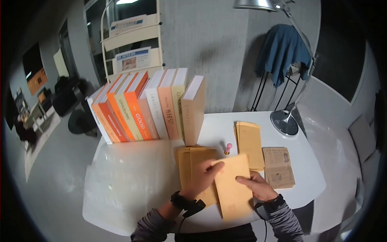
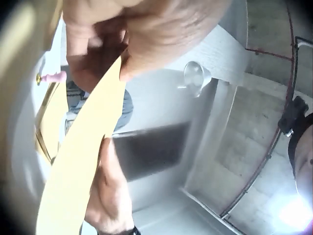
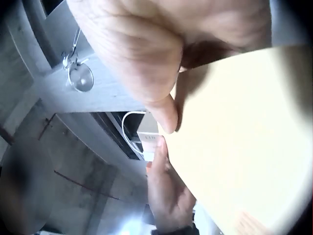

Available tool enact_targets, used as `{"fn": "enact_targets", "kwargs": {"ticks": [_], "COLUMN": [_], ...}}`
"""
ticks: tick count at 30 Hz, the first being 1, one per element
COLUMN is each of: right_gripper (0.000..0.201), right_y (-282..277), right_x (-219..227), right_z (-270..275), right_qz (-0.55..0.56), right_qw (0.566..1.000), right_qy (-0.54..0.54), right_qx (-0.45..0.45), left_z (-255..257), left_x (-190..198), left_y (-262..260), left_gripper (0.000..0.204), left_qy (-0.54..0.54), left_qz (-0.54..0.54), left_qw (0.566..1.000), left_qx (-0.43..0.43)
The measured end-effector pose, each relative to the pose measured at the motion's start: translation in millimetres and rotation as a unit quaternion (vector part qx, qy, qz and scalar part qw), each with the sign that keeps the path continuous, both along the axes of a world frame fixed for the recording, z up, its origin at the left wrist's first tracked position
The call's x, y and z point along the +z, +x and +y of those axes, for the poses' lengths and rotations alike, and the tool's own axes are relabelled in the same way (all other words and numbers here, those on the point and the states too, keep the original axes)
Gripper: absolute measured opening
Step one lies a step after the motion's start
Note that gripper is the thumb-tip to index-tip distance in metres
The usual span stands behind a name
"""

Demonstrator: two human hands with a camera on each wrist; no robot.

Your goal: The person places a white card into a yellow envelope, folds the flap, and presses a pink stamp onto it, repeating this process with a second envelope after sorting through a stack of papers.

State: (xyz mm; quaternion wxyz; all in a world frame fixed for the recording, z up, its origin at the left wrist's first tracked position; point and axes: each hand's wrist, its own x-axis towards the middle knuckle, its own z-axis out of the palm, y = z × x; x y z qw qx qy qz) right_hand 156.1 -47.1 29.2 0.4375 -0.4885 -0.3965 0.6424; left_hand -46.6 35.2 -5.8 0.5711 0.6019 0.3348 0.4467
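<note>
A tan paper envelope [image 1: 233, 189] is held up over the front of the white table, tilted. My left hand [image 1: 202, 177] pinches its upper left edge, thumb on the near face. My right hand [image 1: 259, 187] grips its right edge, thumb on the face and fingers behind. In the left wrist view the envelope [image 2: 80, 152] appears nearly edge-on between the left hand [image 2: 142, 34] and the right hand [image 2: 110, 196]. The right wrist view shows its broad face [image 3: 244, 132] under the right hand's thumb [image 3: 166, 115].
More envelopes [image 1: 183, 161] lie beneath and left of the held one; another stack [image 1: 250, 145] lies behind it. A pink-handled stamp [image 1: 229, 148] stands between. Folded newsprint [image 1: 279, 167] lies right, a lamp base [image 1: 284, 123] behind it. Books [image 1: 141, 109] stand at back left, transparent sheeting [image 1: 125, 181] before them.
</note>
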Motion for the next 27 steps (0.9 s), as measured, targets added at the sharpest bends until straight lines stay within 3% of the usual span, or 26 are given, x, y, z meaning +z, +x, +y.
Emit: {"fn": "enact_targets", "kwargs": {"ticks": [3, 4, 6, 7, 8, 11, 12, 14, 15, 16, 18, 19, 20, 21, 22, 25, 27], "right_gripper": [0.030, 0.030, 0.029, 0.029, 0.029, 0.031, 0.037, 0.042, 0.045, 0.047, 0.046, 0.046, 0.047, 0.049, 0.050, 0.052, 0.052], "right_y": [-9, -12, -21, -24, -28, -41, -44, -51, -54, -56, -65, -71, -73, -76, -78, -83, -83], "right_x": [-23, -28, -26, -26, -27, -47, -50, -66, -77, -87, -94, -92, -89, -57, -40, -46, -52], "right_z": [4, 6, 15, 21, 26, 43, 47, 50, 53, 57, 60, 60, 57, 48, 42, 47, 51], "right_qz": [-0.012, 0.001, 0.009, 0.004, -0.001, -0.024, -0.143, -0.312, -0.391, -0.337, -0.363, -0.375, -0.330, -0.280, -0.228, -0.237, -0.334], "right_qw": [0.999, 0.999, 1.000, 0.999, 0.999, 0.994, 0.985, 0.921, 0.871, 0.900, 0.857, 0.832, 0.885, 0.929, 0.961, 0.955, 0.918], "right_qy": [0.025, 0.025, 0.027, 0.026, 0.024, 0.082, 0.076, 0.213, 0.276, 0.262, 0.331, 0.364, 0.291, 0.215, 0.137, 0.161, 0.195], "right_qx": [0.032, 0.022, -0.005, -0.022, -0.038, -0.065, -0.052, -0.093, -0.112, -0.091, -0.155, -0.187, -0.150, -0.113, -0.074, -0.076, -0.088], "left_z": [23, 30, 52, 52, 46, 33, 30, 24, 18, 10, -6, -11, -15, -17, -21, -32, -36], "left_x": [-3, -2, -36, -22, -6, 6, 1, -14, -21, -28, -42, -47, -51, -54, -51, -35, -33], "left_y": [-20, -30, -42, -43, -57, -69, -74, -84, -86, -84, -79, -77, -75, -70, -62, -44, -42], "left_gripper": [0.024, 0.024, 0.026, 0.029, 0.040, 0.047, 0.051, 0.057, 0.060, 0.062, 0.068, 0.067, 0.066, 0.065, 0.065, 0.064, 0.061], "left_qy": [0.002, -0.014, 0.147, 0.226, 0.158, 0.227, 0.227, 0.225, 0.176, 0.125, 0.018, 0.052, 0.087, 0.122, 0.090, 0.013, -0.016], "left_qz": [0.058, 0.089, 0.111, 0.116, 0.149, 0.261, 0.276, 0.306, 0.254, 0.200, 0.092, 0.122, 0.152, 0.181, 0.144, 0.049, 0.009], "left_qw": [0.996, 0.995, 0.970, 0.945, 0.964, 0.908, 0.907, 0.903, 0.935, 0.960, 0.990, 0.984, 0.974, 0.963, 0.972, 0.985, 0.986], "left_qx": [0.073, 0.048, 0.156, 0.207, 0.155, 0.237, 0.224, 0.199, 0.175, 0.151, 0.101, 0.123, 0.142, 0.160, 0.159, 0.162, 0.167]}}
